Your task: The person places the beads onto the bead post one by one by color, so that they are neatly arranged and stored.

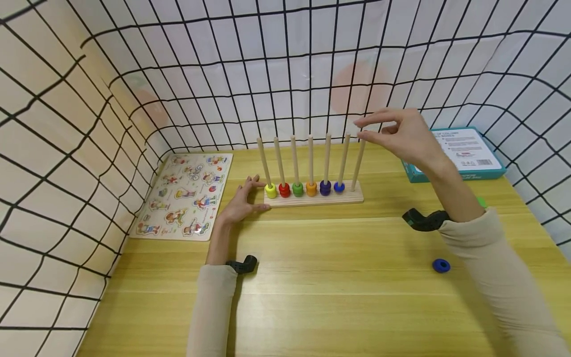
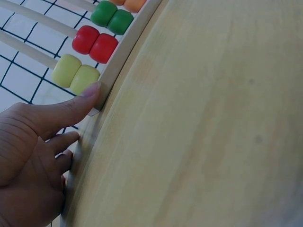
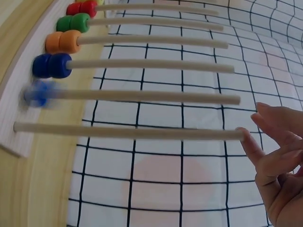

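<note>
A wooden bead rack (image 1: pixel 314 200) stands on the table with a row of upright pegs. Pairs of yellow (image 2: pixel 68 71), red (image 2: pixel 85 39), green (image 2: pixel 105 14), orange (image 3: pixel 62 41) and dark blue (image 3: pixel 50 65) beads sit low on their pegs. A brighter blue bead (image 1: pixel 339 187), blurred in the right wrist view, is low on the sixth peg; the rightmost peg (image 3: pixel 128 131) is bare. My left hand (image 1: pixel 241 201) holds the rack's left end, thumb in front, fingers behind. By the rightmost peg's tip, my right hand (image 1: pixel 399 131) has thumb and forefinger apart, nothing between them.
A loose blue bead (image 1: pixel 441 266) lies on the table at right. A picture puzzle board (image 1: pixel 178 196) lies at left, a teal box (image 1: pixel 468 153) at back right. Part of a green thing (image 1: pixel 482 202) shows behind the right forearm. Grid-patterned cloth (image 1: pixel 285 74) borders the table.
</note>
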`<state>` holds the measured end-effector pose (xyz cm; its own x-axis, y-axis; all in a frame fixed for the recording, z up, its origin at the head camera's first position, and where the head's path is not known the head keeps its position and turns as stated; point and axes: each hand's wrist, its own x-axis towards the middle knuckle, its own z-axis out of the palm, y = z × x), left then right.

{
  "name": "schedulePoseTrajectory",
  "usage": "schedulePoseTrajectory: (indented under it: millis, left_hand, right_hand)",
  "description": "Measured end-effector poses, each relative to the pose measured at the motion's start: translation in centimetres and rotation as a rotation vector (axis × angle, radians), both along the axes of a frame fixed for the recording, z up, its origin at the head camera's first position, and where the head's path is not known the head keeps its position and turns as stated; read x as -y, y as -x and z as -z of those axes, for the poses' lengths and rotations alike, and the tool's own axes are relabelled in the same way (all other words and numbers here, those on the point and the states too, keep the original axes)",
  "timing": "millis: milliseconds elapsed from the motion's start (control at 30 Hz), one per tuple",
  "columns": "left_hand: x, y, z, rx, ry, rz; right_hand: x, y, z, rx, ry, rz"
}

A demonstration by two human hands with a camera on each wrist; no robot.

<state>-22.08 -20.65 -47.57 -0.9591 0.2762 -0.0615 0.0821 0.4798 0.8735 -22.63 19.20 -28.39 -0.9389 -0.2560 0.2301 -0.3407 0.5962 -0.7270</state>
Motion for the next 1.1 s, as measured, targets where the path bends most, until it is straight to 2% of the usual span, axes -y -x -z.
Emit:
schedulePoseTrajectory:
  millis: [133,300,500,633,767,867,1000,1100]
  left_hand:
    - [0.0,0.0,0.0,-0.002,0.000,0.002]
    - [0.0,-0.1,-0.1,0.001,0.011,0.004]
    - [0.1,-0.1,-0.2,0.001,0.014,0.006]
    - [0.0,-0.2,-0.3,-0.008,0.001,0.012]
    - [0.0,-0.2,-0.1,-0.009,0.000,0.009]
    - [0.0,0.0,0.1,-0.007,0.000,0.004]
    - [-0.1,0.0,0.1,0.001,0.006,0.006]
    - [-0.5,-0.3,-0.9,0.019,0.008,0.008]
  right_hand:
    - [-2.4,-1.5,0.3,-0.016,0.022,0.018]
    - [-6.5,-4.9,2.3,0.015,-0.050,0.024]
    - [-11.4,-9.5,6.9,0.133,-0.155,-0.018]
    - [-14.4,-11.6,10.2,0.263,-0.143,-0.065]
    - [-16.3,-12.9,12.9,0.396,-0.077,-0.127]
    - [-17.0,-13.5,14.3,0.443,-0.041,-0.154]
    - [-17.1,-13.7,15.5,0.429,-0.082,-0.164]
    - [-16.9,-13.5,16.1,0.368,-0.137,-0.169]
